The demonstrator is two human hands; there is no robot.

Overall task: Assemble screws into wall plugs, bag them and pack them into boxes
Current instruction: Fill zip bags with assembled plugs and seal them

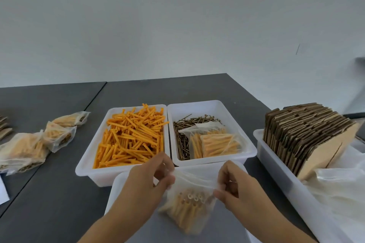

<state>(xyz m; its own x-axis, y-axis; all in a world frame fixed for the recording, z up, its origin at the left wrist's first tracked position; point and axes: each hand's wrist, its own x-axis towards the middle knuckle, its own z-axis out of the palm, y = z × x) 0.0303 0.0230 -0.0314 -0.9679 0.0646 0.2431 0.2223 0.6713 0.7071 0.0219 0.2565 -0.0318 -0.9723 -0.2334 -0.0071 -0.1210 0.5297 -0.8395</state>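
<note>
**A:** What have the hands got?

**B:** From my screen, the left hand and right hand each pinch a top corner of a clear bag, pulling its mouth taut between them. The bag hangs over the near white tray and holds a bundle of orange wall plugs; I can't make out the screws inside them, the picture blurs there.

**A:** So where are we in the job?

**B:** I'd judge mid-run: this bag is filled and being closed. Filled bags already lie about: three on the table to the left, and what looks like two resting in the screw tray.

**A:** Boxes?

**B:** None made up that I can see. The cardboard blanks stand flat-packed in the long tray on the right, too many to count, so packing is all still ahead.

**A:** Stock?

**B:** Plenty. The plug tray is heaped, and loose screws cover the tray floor beside the bags. Four white trays in all; loose clear plastic lies at the right.
</note>
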